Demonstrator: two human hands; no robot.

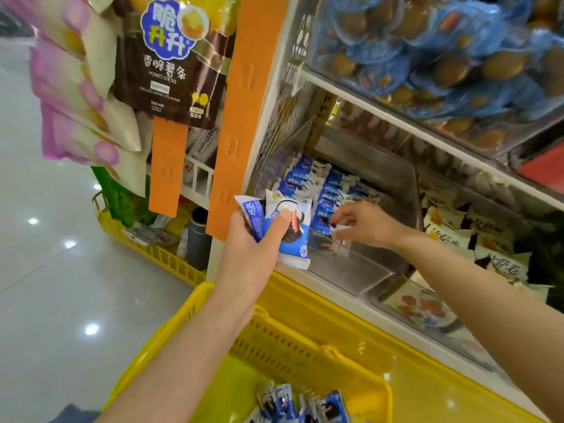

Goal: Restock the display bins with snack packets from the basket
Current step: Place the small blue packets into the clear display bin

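Note:
My left hand [248,244] grips a small bunch of blue-and-white snack packets [290,230] just in front of the clear display bin [363,270]. Inside the bin, rows of the same packets [308,181] stand upright at the back left. My right hand [363,222] reaches into the bin and pinches one packet [340,232] at the front of the rows. Below, the yellow basket [308,343] holds several more packets [305,406] at its bottom.
An orange hanging strip [244,96] and a brown potato-stick bag [166,62] hang left of the shelf. The neighbouring bin holds white packets [476,236]. Blue cups [442,56] fill the shelf above. A second yellow basket [158,248] sits on the floor at left.

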